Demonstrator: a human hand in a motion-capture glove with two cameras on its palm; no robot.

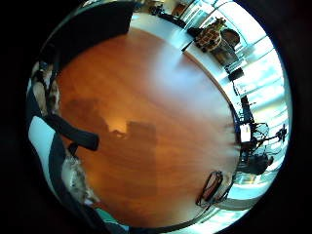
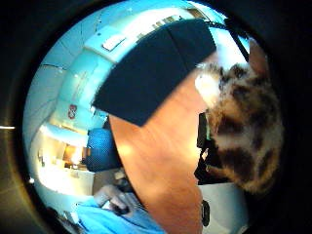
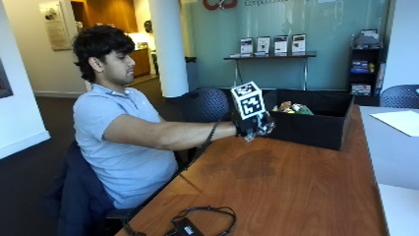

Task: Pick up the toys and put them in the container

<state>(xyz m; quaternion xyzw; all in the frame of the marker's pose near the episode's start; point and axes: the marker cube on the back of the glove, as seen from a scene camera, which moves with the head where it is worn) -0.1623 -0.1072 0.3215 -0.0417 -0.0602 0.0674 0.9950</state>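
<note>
The outside view looks along the table [image 3: 294, 187] from beside the person, taking in the hand [image 3: 254, 125] near the bin [image 3: 308, 123]. Both palm views look out from the hand, sharing the tabletop; the thumb-side one also shows the bin [image 2: 156, 73].

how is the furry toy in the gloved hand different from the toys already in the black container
The spotted toy is brown and cream with dark patches; the toys in the container show yellow, orange and green. The spotted toy sits against the palm of the right hand, which is raised above the wooden table, short of the black container; the others already lie inside it. All look like soft toys.
</note>
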